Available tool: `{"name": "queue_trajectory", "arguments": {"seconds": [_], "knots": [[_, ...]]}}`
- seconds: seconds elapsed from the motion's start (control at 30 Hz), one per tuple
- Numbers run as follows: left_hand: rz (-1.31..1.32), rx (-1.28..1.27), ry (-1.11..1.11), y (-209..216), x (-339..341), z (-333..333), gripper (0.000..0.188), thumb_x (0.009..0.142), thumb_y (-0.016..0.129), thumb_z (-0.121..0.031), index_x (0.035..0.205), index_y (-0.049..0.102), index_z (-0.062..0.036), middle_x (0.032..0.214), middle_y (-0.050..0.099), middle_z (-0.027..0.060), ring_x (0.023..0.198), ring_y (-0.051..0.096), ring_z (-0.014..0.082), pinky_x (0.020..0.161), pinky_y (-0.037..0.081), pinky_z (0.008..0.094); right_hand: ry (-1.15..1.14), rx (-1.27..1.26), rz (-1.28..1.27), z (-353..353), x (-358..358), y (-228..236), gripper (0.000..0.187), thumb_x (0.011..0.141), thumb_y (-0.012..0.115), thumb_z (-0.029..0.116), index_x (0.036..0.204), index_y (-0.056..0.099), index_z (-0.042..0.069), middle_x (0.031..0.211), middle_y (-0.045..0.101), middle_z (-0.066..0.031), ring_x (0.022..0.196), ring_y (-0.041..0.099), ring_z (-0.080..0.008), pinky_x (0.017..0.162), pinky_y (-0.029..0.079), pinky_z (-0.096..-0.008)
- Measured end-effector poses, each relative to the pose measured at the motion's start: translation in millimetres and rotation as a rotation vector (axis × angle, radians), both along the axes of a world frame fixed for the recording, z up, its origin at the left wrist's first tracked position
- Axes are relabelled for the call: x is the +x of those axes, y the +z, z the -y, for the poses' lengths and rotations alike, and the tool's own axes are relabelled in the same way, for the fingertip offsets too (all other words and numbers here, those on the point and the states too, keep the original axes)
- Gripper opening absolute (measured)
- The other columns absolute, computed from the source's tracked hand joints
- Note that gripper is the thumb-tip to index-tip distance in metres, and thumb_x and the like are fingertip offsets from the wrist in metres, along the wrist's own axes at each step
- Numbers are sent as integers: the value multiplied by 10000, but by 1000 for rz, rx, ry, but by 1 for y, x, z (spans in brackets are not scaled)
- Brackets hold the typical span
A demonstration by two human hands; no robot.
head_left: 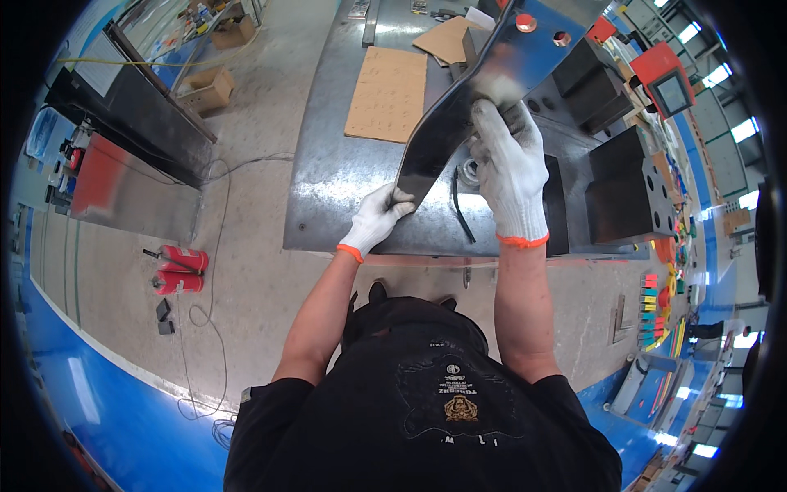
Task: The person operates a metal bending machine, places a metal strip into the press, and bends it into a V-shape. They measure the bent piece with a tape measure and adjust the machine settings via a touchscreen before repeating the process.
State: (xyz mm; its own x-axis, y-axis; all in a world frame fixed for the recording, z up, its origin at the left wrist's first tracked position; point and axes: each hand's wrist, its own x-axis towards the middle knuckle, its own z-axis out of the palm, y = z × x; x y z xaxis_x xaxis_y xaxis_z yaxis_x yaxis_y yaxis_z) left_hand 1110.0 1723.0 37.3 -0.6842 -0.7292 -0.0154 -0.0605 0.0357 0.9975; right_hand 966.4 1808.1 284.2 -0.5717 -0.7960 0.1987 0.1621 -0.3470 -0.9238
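We pinch near corner of bent metal plate [443, 138] in left hand [377, 217]; right hand [511, 164] at its face, grip we can't tell. Plate slants away beyond both hands; if left pinch slackens, could drop onto surface [332, 193].

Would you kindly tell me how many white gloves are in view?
2: one on the left hand, gripping the near end of a metal plate; one on the right hand, by the plate's face. Others could be hidden from view.
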Motion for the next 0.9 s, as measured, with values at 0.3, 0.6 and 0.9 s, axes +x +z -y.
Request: {"name": "queue_trajectory", "arguments": {"seconds": [0.3, 0.6, 0.9], "knots": [[-43, -45, 12, -3, -6, -4, 143, 916, 787, -36, 1004, 677, -10, 964, 724, 47, 924, 666, 125, 884, 549, 302, -12, -58, 133, -28, -17, -12, 258, 1029, 619, 29, 1286, 603, 11, 1116, 679, -79, 935, 667, -160, 732, 527, -258], [-91, -110, -7, 3, -8, -16, 142, 873, 815, -22, 944, 699, 19, 919, 722, 73, 862, 691, 146, 784, 551, 309, -310, -277, 227, -44, -8, -16, 220, 1036, 619, 45, 1256, 619, 38, 1104, 712, -83, 944, 733, -188, 811, 604, -298], [-84, -582, -99, 142, -3, -12, 267, 769, 884, -110, 951, 717, -10, 798, 675, 116, 732, 671, 242, 673, 524, 360, -643, -244, 87, -109, -65, 7, 398, 965, 599, -40, 1361, 609, -6, 1026, 679, -74, 857, 671, -151, 696, 548, -241]]}}
